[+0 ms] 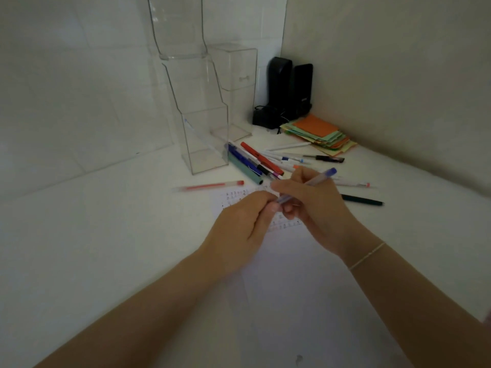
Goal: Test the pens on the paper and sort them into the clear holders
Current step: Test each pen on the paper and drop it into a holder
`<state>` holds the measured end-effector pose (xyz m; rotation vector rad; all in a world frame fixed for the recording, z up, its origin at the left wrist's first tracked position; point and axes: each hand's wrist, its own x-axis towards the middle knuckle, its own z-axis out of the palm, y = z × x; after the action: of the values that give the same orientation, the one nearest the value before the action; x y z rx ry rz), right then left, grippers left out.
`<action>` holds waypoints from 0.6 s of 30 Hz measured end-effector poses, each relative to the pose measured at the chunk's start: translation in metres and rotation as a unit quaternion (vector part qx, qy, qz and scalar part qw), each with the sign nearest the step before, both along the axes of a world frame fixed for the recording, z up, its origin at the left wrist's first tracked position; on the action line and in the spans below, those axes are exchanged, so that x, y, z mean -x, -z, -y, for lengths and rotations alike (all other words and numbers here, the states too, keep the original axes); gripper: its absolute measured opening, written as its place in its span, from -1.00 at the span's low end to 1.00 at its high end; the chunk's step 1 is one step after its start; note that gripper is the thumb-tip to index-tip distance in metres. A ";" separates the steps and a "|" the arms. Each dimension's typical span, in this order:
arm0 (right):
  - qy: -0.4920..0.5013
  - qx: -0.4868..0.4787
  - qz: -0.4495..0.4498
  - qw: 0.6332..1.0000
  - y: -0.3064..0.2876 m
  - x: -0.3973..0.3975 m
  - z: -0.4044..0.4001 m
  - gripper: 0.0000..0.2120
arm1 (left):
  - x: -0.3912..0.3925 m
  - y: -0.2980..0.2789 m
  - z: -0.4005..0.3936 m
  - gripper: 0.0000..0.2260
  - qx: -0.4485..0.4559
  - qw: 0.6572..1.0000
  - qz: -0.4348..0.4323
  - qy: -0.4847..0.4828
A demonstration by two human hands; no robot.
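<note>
Closest to the camera are the two bare forearms, meeting over the white sheet of paper (287, 261) lying flat on the white desk (106, 235). The left hand (239, 219) has its fingers curled in, pinching the lower end of a clear-barrelled pen with a blue cap end (308, 183). The right hand (316, 205) is wrapped round the middle of the same pen, so the blue end sticks up and away past the knuckles. Looks to me like the cap is coming off or going back on, but the tip is hidden by the fingers, so I can't say which.

Just behind the hands, the top strip of the paper has rows of small marks, so some testing seems done already. A clear pen with red ink (210, 186) lies alone to the left of that, and a dark green pen (362, 200) to the right.

Further back is the main pile of loose pens (255, 162), red, blue, teal and white ones, right against the foot of the tall clear acrylic tiered holder (204, 139). I can only make out one pale pen leaning inside its bottom pocket. A second clear box holder (236, 75) stands behind it, contents unclear. So sorting has barely begun and most pens are left.
</note>
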<state>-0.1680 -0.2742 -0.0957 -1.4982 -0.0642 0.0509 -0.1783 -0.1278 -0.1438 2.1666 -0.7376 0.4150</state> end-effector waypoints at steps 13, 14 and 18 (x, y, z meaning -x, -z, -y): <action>-0.010 -0.067 -0.017 0.998 -0.029 0.006 0.017 -0.88 | -0.014 -0.024 -0.028 -0.73 -0.025 0.990 -0.140 0.002; -0.003 -0.070 -0.024 0.997 -0.030 0.006 0.017 -0.89 | -0.018 -0.020 -0.036 -0.70 -0.062 0.989 -0.123 -0.044; -0.024 0.019 -0.056 0.998 -0.012 0.011 -0.002 -0.85 | -0.022 -0.001 -0.061 -0.80 -0.237 0.962 -0.056 -0.124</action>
<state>-0.1787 -0.2723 -0.0833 -1.5301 -0.0082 0.1756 -0.1567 -0.0666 -0.1429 2.7258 -0.5404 0.2547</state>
